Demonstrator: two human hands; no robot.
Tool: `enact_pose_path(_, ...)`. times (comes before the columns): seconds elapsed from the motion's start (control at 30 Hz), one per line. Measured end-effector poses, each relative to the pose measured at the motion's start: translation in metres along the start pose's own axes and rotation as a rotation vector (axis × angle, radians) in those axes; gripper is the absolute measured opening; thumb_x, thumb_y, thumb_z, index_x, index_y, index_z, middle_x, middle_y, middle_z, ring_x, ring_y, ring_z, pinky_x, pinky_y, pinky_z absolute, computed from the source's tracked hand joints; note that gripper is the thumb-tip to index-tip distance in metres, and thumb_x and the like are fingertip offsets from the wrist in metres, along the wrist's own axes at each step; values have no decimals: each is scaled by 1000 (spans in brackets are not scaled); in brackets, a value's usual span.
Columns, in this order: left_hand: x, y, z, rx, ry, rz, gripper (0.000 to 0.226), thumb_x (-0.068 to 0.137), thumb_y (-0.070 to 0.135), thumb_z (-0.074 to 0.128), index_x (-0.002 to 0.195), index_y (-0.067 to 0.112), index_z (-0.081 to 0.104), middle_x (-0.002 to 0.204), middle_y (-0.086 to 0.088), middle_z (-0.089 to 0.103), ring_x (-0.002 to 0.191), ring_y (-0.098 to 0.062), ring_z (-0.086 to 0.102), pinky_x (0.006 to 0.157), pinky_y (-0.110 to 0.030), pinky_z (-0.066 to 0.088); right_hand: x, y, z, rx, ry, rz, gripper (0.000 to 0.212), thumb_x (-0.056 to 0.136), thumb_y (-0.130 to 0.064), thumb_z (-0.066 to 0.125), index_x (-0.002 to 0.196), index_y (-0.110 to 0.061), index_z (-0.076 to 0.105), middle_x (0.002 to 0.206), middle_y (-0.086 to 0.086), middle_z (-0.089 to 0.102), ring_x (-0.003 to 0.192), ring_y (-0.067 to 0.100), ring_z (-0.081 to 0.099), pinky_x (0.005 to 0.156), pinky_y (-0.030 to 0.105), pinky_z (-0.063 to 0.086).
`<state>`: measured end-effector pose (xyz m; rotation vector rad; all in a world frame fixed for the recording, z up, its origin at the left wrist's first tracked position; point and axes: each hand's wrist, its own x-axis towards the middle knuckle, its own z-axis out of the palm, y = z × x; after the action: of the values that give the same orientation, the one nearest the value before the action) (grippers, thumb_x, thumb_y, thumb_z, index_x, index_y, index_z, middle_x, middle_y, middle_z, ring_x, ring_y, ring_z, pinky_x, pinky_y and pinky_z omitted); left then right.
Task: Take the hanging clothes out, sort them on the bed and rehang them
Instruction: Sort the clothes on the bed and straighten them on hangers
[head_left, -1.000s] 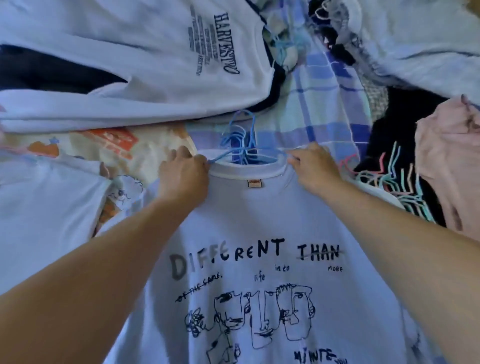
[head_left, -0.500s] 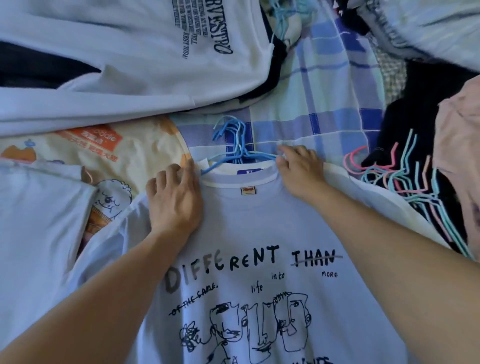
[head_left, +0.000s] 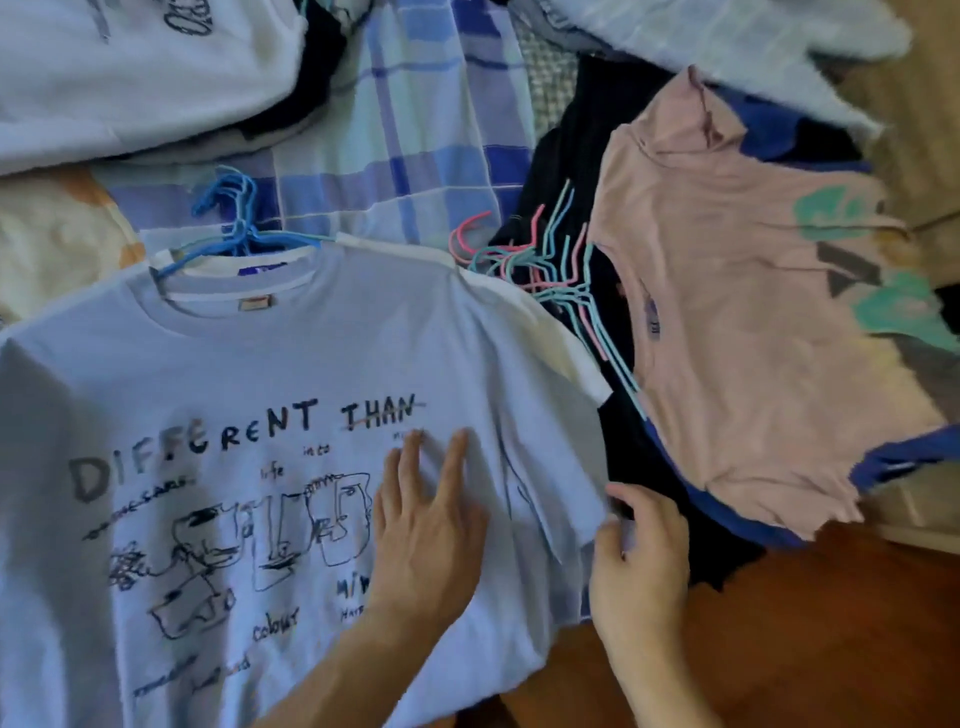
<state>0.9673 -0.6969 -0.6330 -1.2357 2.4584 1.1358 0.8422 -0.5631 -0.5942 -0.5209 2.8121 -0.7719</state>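
A pale blue T-shirt printed "DIFFERENT THAN" lies flat on the bed, on top of other white shirts. Blue hangers stick out of its collar. My left hand lies flat on the chest print with its fingers straight. At the hem of the shirt's right sleeve, my right hand pinches the fabric with curled fingers. A pink T-shirt lies to the right on dark clothes.
A bundle of pink and teal hangers lies between the two shirts. A white sweatshirt fills the top left on the plaid sheet. Reddish-brown floor shows at the bottom right.
Both hands have left the collar and moved down the shirt: the left now presses the chest, the right has gone to the right sleeve. The view has swung right.
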Motion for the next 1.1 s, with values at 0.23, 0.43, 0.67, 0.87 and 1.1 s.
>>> enact_pose_path(0.23, 28, 58, 54, 91, -141, -227, 81, 94, 72, 31, 153, 46, -17, 162, -3, -29, 150, -37, -23, 118, -66, 7, 80, 46, -43, -14, -7, -146, 24, 88, 2, 61, 108, -11, 66, 103, 1, 54, 101, 19, 49, 85, 30, 42)
enact_pose_path(0.43, 36, 61, 67, 230, -137, -304, 87, 90, 73, 32, 153, 41, -20, 162, -5, -29, 150, -38, -21, 118, -65, 11, 158, 62, -12, -83, -143, -233, 15, 92, -28, 64, 98, -13, 63, 93, 3, 57, 89, 26, 54, 79, 42, 48)
enact_pose_path(0.67, 43, 60, 72, 293, -151, -338, 90, 87, 74, 36, 153, 42, -15, 162, -3, -30, 151, -36, -22, 119, -64, 9, 170, 75, 11, -90, -170, -405, 17, 96, -24, 59, 82, -13, 58, 76, 1, 59, 69, 24, 54, 66, 40, 46)
enact_pose_path(0.87, 44, 61, 64, 295, -206, -334, 94, 87, 74, 41, 154, 41, -17, 161, -3, -34, 151, -35, -25, 120, -63, 7, 189, 64, -36, 251, -349, -40, 33, 99, -29, 49, 73, -9, 46, 64, -3, 47, 58, 11, 39, 60, 33, 39)
enact_pose_path(1.1, 47, 50, 41, 245, -344, -288, 104, 84, 71, 58, 153, 49, -17, 161, -2, -36, 152, -34, -22, 121, -58, 12, 192, 97, -133, 376, 19, 237, 42, 106, -41, 38, 72, -18, 48, 67, 1, 46, 63, 17, 42, 62, 35, 35)
